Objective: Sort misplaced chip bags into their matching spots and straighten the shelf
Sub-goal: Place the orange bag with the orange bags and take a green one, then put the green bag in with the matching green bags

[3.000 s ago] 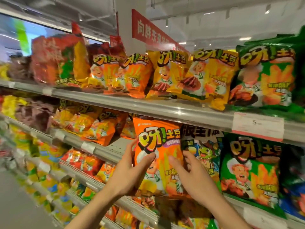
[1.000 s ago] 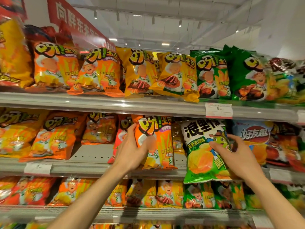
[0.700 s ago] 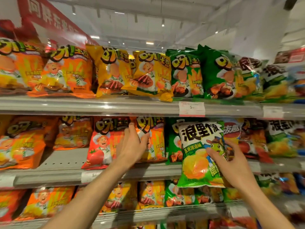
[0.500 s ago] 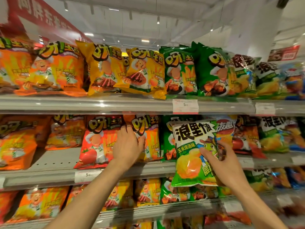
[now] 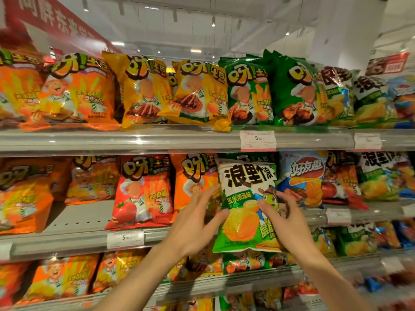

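A green-and-white chip bag (image 5: 243, 205) with big black characters is held up in front of the middle shelf (image 5: 74, 243). My right hand (image 5: 285, 223) grips its right edge, thumb on the front. My left hand (image 5: 197, 223) is open, fingers spread, its fingertips at the bag's left edge. Behind my left hand an orange chip bag (image 5: 193, 176) stands on the middle shelf, beside a red bag (image 5: 143, 191). Matching green-and-white bags (image 5: 381, 176) sit further right on the same shelf.
The top shelf (image 5: 157, 140) carries orange, yellow and green bags in groups, with price tags (image 5: 257, 140) on its rail. A blue bag (image 5: 303, 176) stands right of the held bag. A bare gap (image 5: 83, 216) shows on the middle shelf at left. Lower shelves hold more bags.
My left hand has let go of the orange bag, which stays on the shelf, and moved right to the green-and-white bag. My right hand still holds that bag. The view shifted right.
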A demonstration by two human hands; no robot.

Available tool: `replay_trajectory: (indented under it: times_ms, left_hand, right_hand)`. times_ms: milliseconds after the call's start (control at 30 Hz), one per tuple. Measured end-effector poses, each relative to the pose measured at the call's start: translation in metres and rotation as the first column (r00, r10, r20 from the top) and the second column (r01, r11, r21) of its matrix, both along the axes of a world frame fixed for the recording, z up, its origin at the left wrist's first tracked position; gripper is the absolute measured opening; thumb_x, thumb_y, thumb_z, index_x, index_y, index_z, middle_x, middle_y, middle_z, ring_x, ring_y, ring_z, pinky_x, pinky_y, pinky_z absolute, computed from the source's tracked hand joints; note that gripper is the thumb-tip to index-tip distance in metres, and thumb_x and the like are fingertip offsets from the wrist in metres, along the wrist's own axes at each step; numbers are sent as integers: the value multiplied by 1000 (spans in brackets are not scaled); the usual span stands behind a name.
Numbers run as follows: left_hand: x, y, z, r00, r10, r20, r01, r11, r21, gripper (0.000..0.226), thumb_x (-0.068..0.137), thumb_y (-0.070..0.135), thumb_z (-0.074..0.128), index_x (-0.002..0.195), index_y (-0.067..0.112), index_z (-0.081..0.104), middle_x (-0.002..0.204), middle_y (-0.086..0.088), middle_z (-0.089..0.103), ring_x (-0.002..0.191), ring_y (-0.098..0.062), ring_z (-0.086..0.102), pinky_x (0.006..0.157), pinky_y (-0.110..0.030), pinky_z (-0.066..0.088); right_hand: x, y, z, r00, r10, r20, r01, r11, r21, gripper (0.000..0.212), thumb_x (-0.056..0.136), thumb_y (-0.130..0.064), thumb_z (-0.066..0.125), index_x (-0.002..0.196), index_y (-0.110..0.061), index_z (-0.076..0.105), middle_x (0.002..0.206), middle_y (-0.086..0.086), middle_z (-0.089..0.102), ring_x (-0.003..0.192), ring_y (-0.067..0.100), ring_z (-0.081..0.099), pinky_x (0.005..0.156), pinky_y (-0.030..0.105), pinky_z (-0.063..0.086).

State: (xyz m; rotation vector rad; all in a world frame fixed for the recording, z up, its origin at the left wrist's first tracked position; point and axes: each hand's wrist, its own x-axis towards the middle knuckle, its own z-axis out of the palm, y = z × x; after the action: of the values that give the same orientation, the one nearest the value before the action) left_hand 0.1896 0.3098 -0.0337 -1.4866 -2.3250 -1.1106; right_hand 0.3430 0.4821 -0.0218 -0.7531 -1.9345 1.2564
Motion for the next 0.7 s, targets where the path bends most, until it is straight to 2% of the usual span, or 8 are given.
replay_trajectory:
  times_ms: [100, 200, 300, 367, 400, 467, 600, 700]
  left_hand:
    - [12, 10, -4, 970, -136, 200, 128, 990, 51, 70, 91, 72, 44, 150, 58, 10, 161, 25, 19, 146, 0, 23, 119, -39, 30]
    - [20, 24, -9, 940, -195, 281, 166, 978, 126, 73, 84, 76, 49, 146, 65, 11, 158, 28, 26, 145, -1, 29, 114, -47, 38]
    - [38, 45, -12, 928, -200, 315, 172, 978, 115, 74, 80, 80, 50, 143, 68, 13, 156, 27, 31, 140, -25, 44, 108, -57, 43]
    - [56, 62, -12, 922, -208, 327, 180, 977, 114, 75, 79, 81, 51, 143, 68, 14, 155, 30, 32, 131, -44, 47, 103, -63, 44]
    - [67, 72, -11, 921, -213, 327, 184, 976, 116, 76, 77, 83, 50, 143, 69, 14, 155, 32, 29, 132, -44, 46, 103, -63, 44]
    - [88, 95, -10, 924, -214, 317, 186, 976, 115, 77, 75, 85, 49, 142, 70, 14, 156, 35, 23, 142, -31, 40, 108, -57, 43]
    - [138, 156, -12, 918, -227, 326, 195, 972, 128, 72, 78, 82, 51, 140, 72, 14, 156, 30, 26, 140, -6, 39, 110, -44, 43]
    - [184, 210, -15, 915, -234, 330, 208, 972, 111, 67, 85, 72, 54, 139, 72, 15, 145, 45, 22, 135, 14, 29, 118, -33, 31]
  right_hand:
    - [-2, -4, -6, 999, 41, -27, -42, 997, -59, 67, 85, -48, 68, 142, -31, 39, 107, -39, 34, 90, -15, 45, 75, 16, 38]
    - [7, 2, -9, 999, 27, -37, -30, 996, -87, 65, 85, -44, 69, 141, -32, 38, 108, -23, 50, 88, -12, 48, 64, 9, 39]
    - [29, 19, -10, 1000, 11, -10, -12, 994, -107, 66, 86, -48, 67, 142, -33, 36, 113, -12, 50, 93, -1, 50, 65, 11, 34]
    - [47, 37, -12, 1000, 11, -21, -13, 994, -104, 67, 84, -50, 68, 141, -34, 37, 120, -12, 50, 92, -5, 49, 71, 14, 36]
    - [56, 49, -14, 999, 18, -33, -22, 994, -108, 68, 83, -50, 69, 140, -34, 38, 119, -16, 51, 91, -10, 48, 76, 16, 38]
    - [78, 74, -15, 998, 31, -55, -38, 992, -123, 66, 81, -50, 71, 137, -34, 40, 113, -24, 50, 93, -15, 47, 82, 17, 38]
    - [131, 133, -16, 998, 27, -63, -34, 992, -119, 53, 83, -48, 70, 126, -41, 39, 109, -25, 50, 91, -15, 48, 71, 12, 41]
    - [179, 184, -19, 998, 22, -64, -30, 991, -127, 61, 80, -51, 71, 131, -34, 41, 106, -23, 55, 89, -14, 53, 69, 11, 45]
